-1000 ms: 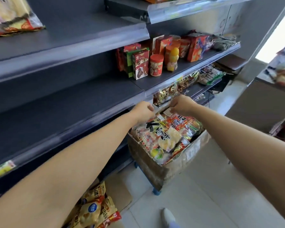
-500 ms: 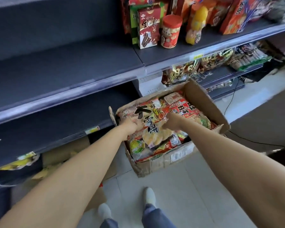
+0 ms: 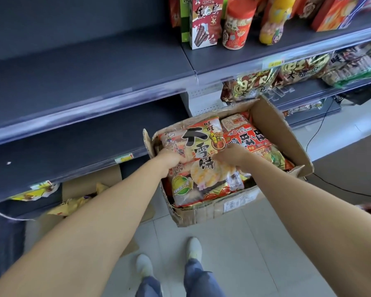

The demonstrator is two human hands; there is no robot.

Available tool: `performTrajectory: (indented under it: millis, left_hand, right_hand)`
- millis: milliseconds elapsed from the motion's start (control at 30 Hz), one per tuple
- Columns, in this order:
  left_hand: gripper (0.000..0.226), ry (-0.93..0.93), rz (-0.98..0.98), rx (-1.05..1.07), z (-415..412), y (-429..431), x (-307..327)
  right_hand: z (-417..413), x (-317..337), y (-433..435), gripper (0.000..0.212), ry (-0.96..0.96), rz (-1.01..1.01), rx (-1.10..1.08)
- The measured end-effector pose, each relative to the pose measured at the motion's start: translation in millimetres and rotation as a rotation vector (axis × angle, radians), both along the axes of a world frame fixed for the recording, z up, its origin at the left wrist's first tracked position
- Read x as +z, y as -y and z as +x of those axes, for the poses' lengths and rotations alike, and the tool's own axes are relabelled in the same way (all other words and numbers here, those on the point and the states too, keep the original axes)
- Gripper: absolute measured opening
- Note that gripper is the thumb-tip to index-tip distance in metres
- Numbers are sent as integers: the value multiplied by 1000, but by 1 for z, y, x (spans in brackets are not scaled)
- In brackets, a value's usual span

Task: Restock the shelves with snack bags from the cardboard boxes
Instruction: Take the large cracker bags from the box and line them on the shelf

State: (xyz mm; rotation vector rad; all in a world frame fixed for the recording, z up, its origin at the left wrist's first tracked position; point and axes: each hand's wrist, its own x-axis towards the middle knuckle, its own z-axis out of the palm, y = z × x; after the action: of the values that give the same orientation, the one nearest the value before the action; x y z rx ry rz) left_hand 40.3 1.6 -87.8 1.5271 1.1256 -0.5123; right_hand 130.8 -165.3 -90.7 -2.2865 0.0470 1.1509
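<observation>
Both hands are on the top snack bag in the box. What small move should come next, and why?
Probably lift the top snack bag straight up out of the cardboard box: the left hand and right hand grip its two sides, it lies uppermost, and the shelf at left has room.

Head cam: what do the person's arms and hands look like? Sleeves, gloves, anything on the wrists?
Both arms are bare along all that shows, with no sleeves in frame. The left hand and right hand are ungloved; no watch, band or marking shows on either wrist. Whether there are rings cannot be told. Below are blue jeans and pale shoes.
</observation>
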Motion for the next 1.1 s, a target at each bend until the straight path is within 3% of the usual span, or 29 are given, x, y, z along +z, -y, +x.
performTrajectory:
  millis: [100, 267, 500, 633, 800, 1100]
  left_hand:
    - [43, 29, 37, -38, 0, 2, 12]
    - [81, 141, 259, -99, 7, -1, 52]
    - [70, 439, 342, -91, 14, -18, 137]
    - [58, 614, 403, -5, -1, -42, 188]
    - [49, 873, 413, 63, -30, -100, 254]
    - [66, 1126, 453, 100, -90, -194, 347]
  right_hand:
    - [-3, 11, 4, 45, 34, 45, -59]
    - [-5, 50, 6, 59, 112, 194, -187]
    - [-21, 128, -8, 47, 396, 315, -299]
    - [-37, 187, -37, 26, 579, 398, -318]
    - [-58, 256, -95, 38, 695, 544, -325]
    - [-91, 344, -206, 43, 815, 776, -240]
